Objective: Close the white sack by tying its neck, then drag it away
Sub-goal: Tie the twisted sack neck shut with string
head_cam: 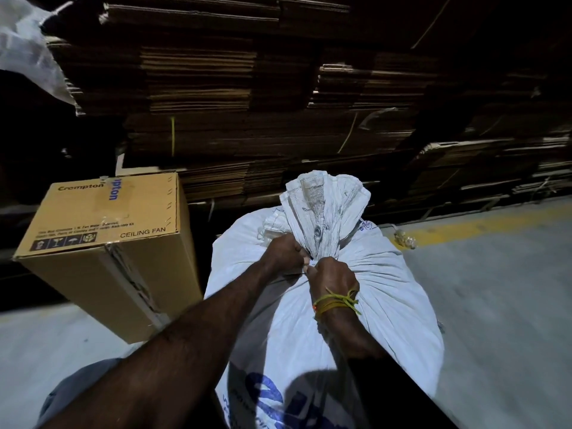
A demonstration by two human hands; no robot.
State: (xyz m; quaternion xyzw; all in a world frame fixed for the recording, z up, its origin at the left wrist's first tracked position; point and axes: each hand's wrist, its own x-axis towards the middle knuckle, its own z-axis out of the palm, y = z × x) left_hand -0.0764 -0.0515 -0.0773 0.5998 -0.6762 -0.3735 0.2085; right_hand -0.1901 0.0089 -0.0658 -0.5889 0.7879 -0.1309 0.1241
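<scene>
A full white woven sack [387, 292] with blue print stands on the floor in front of me. Its neck [322, 212] is gathered into a bunch that sticks up above my fists. My left hand [283, 252] grips the gathered neck from the left, fingers curled tight. My right hand [332, 275], with yellow threads round the wrist, is clenched right beside it at the base of the neck. The two fists touch. A tie cord between them is hidden or too small to make out.
A brown "Crompton" ceiling fan carton [102, 243] stands close on the left of the sack. Tall stacks of flattened cardboard [278, 103] fill the back. The grey concrete floor [495, 305] with a yellow line [464, 226] spreads to the right.
</scene>
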